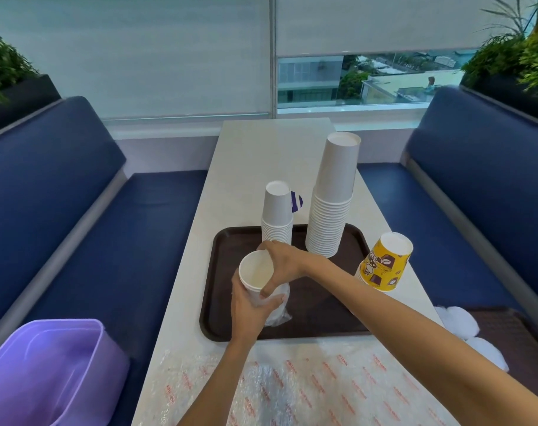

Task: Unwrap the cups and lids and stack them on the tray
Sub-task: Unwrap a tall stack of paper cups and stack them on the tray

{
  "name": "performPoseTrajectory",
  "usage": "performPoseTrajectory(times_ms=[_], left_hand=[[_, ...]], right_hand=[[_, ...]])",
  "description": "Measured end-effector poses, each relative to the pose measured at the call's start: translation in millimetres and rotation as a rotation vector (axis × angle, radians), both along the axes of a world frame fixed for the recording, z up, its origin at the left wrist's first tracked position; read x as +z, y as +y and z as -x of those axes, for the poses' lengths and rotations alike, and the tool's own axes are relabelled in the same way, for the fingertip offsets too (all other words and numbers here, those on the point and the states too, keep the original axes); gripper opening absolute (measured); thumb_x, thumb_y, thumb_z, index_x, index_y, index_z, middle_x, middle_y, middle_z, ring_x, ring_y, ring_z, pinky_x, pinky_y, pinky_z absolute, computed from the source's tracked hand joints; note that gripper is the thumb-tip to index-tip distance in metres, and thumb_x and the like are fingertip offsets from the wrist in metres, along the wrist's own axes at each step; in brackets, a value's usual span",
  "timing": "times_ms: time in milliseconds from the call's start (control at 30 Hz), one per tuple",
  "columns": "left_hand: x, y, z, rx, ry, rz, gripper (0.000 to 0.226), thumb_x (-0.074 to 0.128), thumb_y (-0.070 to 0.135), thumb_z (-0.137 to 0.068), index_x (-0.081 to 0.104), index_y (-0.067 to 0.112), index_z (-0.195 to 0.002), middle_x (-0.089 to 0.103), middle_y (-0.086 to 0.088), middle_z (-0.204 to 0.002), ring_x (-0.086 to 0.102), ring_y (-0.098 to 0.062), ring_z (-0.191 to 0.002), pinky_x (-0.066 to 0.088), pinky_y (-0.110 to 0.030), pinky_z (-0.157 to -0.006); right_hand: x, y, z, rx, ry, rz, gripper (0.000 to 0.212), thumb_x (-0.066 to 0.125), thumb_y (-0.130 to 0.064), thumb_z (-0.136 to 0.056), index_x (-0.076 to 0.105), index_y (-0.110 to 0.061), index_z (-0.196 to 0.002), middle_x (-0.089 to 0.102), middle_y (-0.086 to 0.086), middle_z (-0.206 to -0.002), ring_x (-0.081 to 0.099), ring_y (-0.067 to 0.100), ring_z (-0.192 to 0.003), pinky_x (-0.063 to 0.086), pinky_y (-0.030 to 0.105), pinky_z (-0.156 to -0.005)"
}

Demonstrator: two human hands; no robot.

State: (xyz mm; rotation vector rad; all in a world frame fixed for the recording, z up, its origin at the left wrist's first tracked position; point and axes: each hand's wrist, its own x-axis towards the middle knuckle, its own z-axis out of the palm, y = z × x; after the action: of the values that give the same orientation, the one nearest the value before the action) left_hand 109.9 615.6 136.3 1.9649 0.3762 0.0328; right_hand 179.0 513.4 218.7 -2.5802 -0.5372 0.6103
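— While the left grip (249,305) clamps the clear plastic wrap (280,315), why pinch just above it?

— Right grip (280,259) curls round the white paper cup stack (255,270), probably to slide it out over the dark brown tray (323,302).

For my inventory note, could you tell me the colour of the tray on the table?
The tray is dark brown, best seen in the head view.

Tall cup stack (332,210): matt white paper. Tray (223,272): dark brown plastic, matt. Worktop (261,155): smooth, pale, low sheen. Bubble wrap (292,388): clear, dimpled plastic. Purple bin (46,364): glossy plastic.
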Motion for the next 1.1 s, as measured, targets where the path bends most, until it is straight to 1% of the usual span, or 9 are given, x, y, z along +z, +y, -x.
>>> performPoseTrajectory(times_ms=[67,200,367,467,600,733,967,1033,1100], left_hand=[[4,-3,2,0.014,-0.026,0.014,0.108,0.088,0.036,-0.060,0.021,0.018,-0.143,0.043,-0.005,-0.139,0.044,-0.023,-0.128,0.038,-0.037,-0.106],[9,-5,2,-0.001,-0.046,-0.037,0.105,0.087,0.038,-0.062,0.024,0.017,-0.143,0.043,-0.005,-0.141,0.044,-0.022,-0.129,0.037,-0.035,-0.106],[17,-4,1,-0.063,-0.071,-0.106,0.101,0.085,0.039,-0.064,0.026,0.017,-0.143,0.042,-0.003,-0.143,0.043,-0.021,-0.130,0.036,-0.033,-0.107],[21,-2,2,-0.102,-0.085,-0.143,0.101,0.084,0.041,-0.065,0.024,0.020,-0.144,0.038,-0.001,-0.147,0.040,-0.020,-0.133,0.034,-0.031,-0.108],[27,-1,8,-0.132,-0.093,-0.176,0.100,0.082,0.046,-0.066,0.023,0.023,-0.145,0.036,0.002,-0.148,0.037,-0.018,-0.135,0.032,-0.029,-0.109],[35,0,14,-0.172,-0.127,-0.194,0.099,0.079,0.044,-0.070,0.018,0.024,-0.147,0.032,0.003,-0.150,0.034,-0.017,-0.136,0.030,-0.029,-0.110],[41,6,22,-0.277,-0.120,-0.181,0.099,0.077,0.040,-0.074,0.013,0.026,-0.148,0.027,0.005,-0.152,0.030,-0.014,-0.138,0.027,-0.026,-0.110],[39,8,22,-0.305,-0.103,-0.176,0.099,0.077,0.040,-0.075,0.012,0.026,-0.148,0.027,0.005,-0.152,0.030,-0.014,-0.138,0.027,-0.024,-0.109],[40,10,22,-0.334,-0.076,-0.166,0.099,0.076,0.043,-0.075,0.012,0.027,-0.148,0.026,0.004,-0.152,0.031,-0.014,-0.138,0.028,-0.026,-0.109]], right_hand=[[5,-1,0,-0.006,0.024,-0.021,0.082,0.086,-0.033,-0.064,0.041,-0.015,-0.130,0.052,0.003,-0.125,0.050,0.021,-0.114,0.049,0.037,-0.094],[17,-9,-4,-0.031,0.077,-0.034,0.061,0.079,-0.030,-0.075,0.051,-0.007,-0.124,0.060,0.008,-0.118,0.054,0.018,-0.103,0.048,0.029,-0.088],[24,-14,-13,-0.078,0.144,-0.030,0.059,0.081,-0.042,-0.071,0.060,-0.013,-0.117,0.064,0.003,-0.116,0.058,0.019,-0.105,0.051,0.029,-0.089],[28,-16,-14,-0.086,0.168,-0.022,0.062,0.078,-0.045,-0.072,0.055,-0.016,-0.122,0.060,0.002,-0.122,0.055,0.019,-0.111,0.048,0.028,-0.090],[31,-19,-13,-0.133,0.247,-0.043,0.074,0.074,-0.048,-0.076,0.040,-0.019,-0.135,0.044,0.002,-0.136,0.044,0.023,-0.124,0.047,0.034,-0.097],[37,-23,-11,-0.154,0.294,-0.094,0.070,0.071,-0.045,-0.080,0.040,-0.017,-0.137,0.043,0.003,-0.139,0.044,0.025,-0.126,0.049,0.036,-0.098],[48,-31,-7,-0.159,0.281,-0.108,0.055,0.066,-0.043,-0.085,0.050,-0.011,-0.127,0.054,0.003,-0.123,0.052,0.018,-0.108,0.051,0.023,-0.080],[51,-31,-7,-0.161,0.257,-0.094,0.055,0.066,-0.043,-0.085,0.052,-0.010,-0.126,0.054,0.003,-0.121,0.053,0.018,-0.105,0.049,0.018,-0.071],[53,-30,-7,-0.165,0.237,-0.082,0.055,0.067,-0.045,-0.084,0.055,-0.009,-0.124,0.057,0.004,-0.122,0.055,0.019,-0.106,0.049,0.018,-0.068]])
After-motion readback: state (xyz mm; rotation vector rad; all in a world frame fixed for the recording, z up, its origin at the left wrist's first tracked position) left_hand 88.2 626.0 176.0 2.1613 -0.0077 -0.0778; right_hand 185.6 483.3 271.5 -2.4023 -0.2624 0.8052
